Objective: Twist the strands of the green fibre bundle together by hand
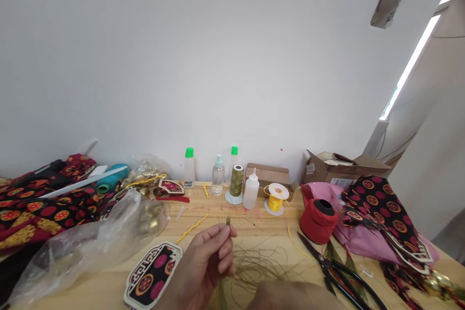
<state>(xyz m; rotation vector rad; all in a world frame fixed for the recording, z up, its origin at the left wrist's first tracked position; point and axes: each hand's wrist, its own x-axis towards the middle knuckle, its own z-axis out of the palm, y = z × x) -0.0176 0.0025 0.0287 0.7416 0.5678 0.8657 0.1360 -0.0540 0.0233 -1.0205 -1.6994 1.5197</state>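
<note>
My left hand (212, 254) is closed around a thin bundle of olive-green threads (228, 221), whose tip sticks up between thumb and fingers while strands hang below the palm. At the bottom edge, my right hand (290, 295) shows only as a blurred back of the hand; its fingers are hidden. Loose green threads (259, 264) lie tangled on the wood just beyond it. Left of my left hand rests a dark patterned pendant (154, 276) with a pale border and a yellow cord (192, 228). Black scissors (336, 266) lie partly open to the right.
Along the wall stand a green thread spool (237, 181), a white squeeze bottle (251, 191), a yellow cord spool (276, 199) and capped bottles. A red thread cone (318, 221) and pink cloth (358, 235) are at right. Plastic bags (87, 247) and patterned fabric (47, 203) cover the left.
</note>
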